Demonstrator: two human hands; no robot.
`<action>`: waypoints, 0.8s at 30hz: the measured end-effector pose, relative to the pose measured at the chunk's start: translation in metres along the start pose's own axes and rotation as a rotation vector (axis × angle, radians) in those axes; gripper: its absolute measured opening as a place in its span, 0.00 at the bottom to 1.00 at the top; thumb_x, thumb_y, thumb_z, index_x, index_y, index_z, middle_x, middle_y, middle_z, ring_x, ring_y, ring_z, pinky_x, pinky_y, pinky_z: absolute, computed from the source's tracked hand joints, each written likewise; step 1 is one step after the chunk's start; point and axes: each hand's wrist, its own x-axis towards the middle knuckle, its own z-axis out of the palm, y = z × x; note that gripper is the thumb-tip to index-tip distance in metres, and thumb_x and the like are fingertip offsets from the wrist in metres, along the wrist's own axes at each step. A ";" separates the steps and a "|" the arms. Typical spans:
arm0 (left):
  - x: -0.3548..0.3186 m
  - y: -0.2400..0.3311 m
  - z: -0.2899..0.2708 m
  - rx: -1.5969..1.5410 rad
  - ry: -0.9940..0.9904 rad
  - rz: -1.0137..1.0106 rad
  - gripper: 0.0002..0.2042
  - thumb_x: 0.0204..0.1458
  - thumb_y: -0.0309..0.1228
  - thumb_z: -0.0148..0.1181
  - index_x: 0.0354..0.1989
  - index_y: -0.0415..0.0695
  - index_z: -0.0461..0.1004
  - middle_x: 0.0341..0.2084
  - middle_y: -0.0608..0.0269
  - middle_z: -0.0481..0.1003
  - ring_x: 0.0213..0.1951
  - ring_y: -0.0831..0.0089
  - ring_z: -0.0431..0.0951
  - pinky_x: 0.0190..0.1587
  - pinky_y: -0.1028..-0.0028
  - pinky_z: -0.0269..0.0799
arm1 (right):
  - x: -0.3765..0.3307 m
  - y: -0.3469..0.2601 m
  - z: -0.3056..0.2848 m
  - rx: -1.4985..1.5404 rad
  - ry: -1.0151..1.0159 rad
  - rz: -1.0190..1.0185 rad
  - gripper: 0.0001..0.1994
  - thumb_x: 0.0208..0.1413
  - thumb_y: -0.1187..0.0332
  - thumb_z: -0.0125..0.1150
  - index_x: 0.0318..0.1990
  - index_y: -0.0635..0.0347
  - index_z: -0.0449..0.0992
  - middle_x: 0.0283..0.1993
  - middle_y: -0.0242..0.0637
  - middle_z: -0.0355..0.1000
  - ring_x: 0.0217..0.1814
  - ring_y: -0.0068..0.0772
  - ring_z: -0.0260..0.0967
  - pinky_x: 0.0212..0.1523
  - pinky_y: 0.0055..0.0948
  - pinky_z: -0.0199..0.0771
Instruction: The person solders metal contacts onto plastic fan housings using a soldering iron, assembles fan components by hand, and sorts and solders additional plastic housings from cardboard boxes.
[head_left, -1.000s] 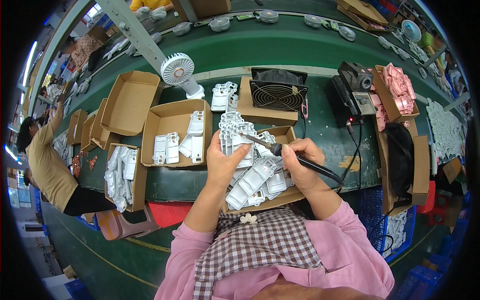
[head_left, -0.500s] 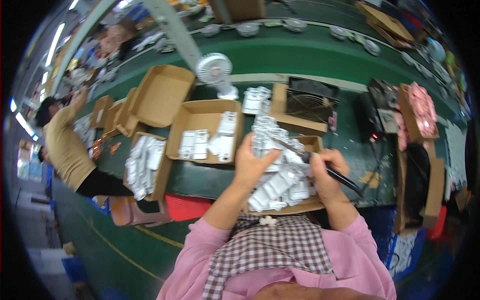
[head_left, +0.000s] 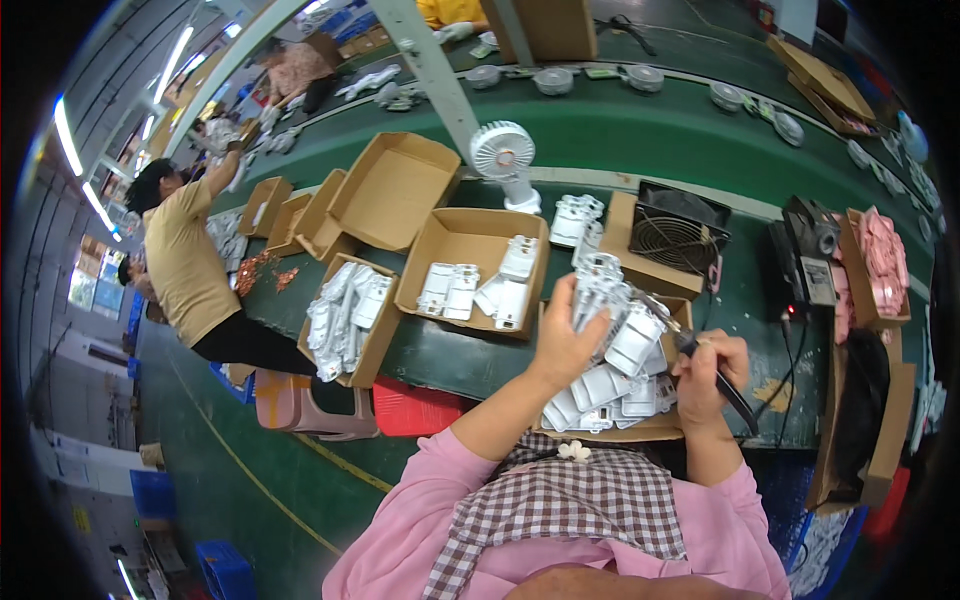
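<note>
My right hand (head_left: 712, 375) grips the black handle of a soldering iron (head_left: 738, 402), its metal end pointing left toward white plastic parts. My left hand (head_left: 568, 338) is closed at the left side of some white plastic housings (head_left: 598, 285), thumb over them. How many it holds is hidden. Beneath both hands a cardboard box (head_left: 655, 432) is filled with loose white housings (head_left: 605, 385). Behind the left hand, more white housings (head_left: 577, 218) lie stacked on the green table.
Left stand a cardboard box (head_left: 405, 290) with white housings and a fuller box (head_left: 350, 318). A small white fan (head_left: 503, 155) and a black fan unit (head_left: 672, 240) stand behind. Black equipment (head_left: 800, 250) with a cord is at right. A co-worker (head_left: 190, 260) stands far left.
The view has swung left, so the scene sits further right. My right hand and the soldering iron have drawn back slightly from my left hand, which still holds white housings.
</note>
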 end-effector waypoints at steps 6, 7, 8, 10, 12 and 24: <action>0.000 -0.007 0.000 -0.057 0.111 -0.033 0.22 0.52 0.23 0.58 0.55 0.35 0.61 0.43 0.59 0.73 0.43 0.77 0.73 0.48 0.77 0.69 | 0.000 0.002 -0.004 -0.180 -0.062 0.061 0.06 0.53 0.77 0.61 0.29 0.61 0.69 0.23 0.32 0.69 0.23 0.17 0.62 0.23 0.19 0.61; 0.000 -0.007 -0.001 -0.062 0.112 -0.055 0.22 0.52 0.23 0.58 0.55 0.34 0.61 0.43 0.58 0.73 0.43 0.77 0.73 0.47 0.77 0.69 | 0.000 0.001 -0.004 -0.201 -0.068 0.090 0.06 0.53 0.76 0.62 0.29 0.62 0.70 0.23 0.31 0.69 0.22 0.16 0.61 0.23 0.19 0.60; 0.000 -0.007 -0.001 -0.043 0.114 -0.067 0.23 0.52 0.23 0.58 0.55 0.33 0.61 0.43 0.58 0.73 0.43 0.77 0.73 0.47 0.77 0.69 | 0.000 0.001 -0.003 -0.199 -0.065 0.098 0.06 0.53 0.76 0.62 0.29 0.62 0.70 0.23 0.31 0.69 0.22 0.15 0.61 0.23 0.19 0.60; 0.002 -0.007 -0.002 -0.045 0.129 -0.072 0.23 0.52 0.23 0.58 0.56 0.32 0.60 0.43 0.56 0.73 0.43 0.76 0.73 0.47 0.77 0.69 | 0.001 0.000 0.000 -0.192 -0.072 0.111 0.06 0.53 0.75 0.63 0.28 0.62 0.70 0.23 0.30 0.70 0.22 0.14 0.61 0.23 0.18 0.60; 0.003 -0.007 -0.002 -0.037 0.130 -0.072 0.23 0.52 0.22 0.59 0.56 0.31 0.60 0.43 0.56 0.73 0.43 0.76 0.73 0.47 0.77 0.69 | 0.003 -0.002 0.001 -0.214 -0.087 0.122 0.06 0.53 0.74 0.63 0.28 0.62 0.70 0.23 0.31 0.70 0.22 0.14 0.61 0.22 0.18 0.61; 0.001 0.004 0.003 0.035 0.161 -0.019 0.22 0.51 0.22 0.58 0.54 0.31 0.61 0.42 0.56 0.74 0.43 0.76 0.74 0.47 0.77 0.69 | 0.007 -0.006 0.004 -0.296 -0.153 0.113 0.08 0.53 0.72 0.64 0.27 0.63 0.70 0.21 0.31 0.71 0.21 0.14 0.63 0.21 0.18 0.62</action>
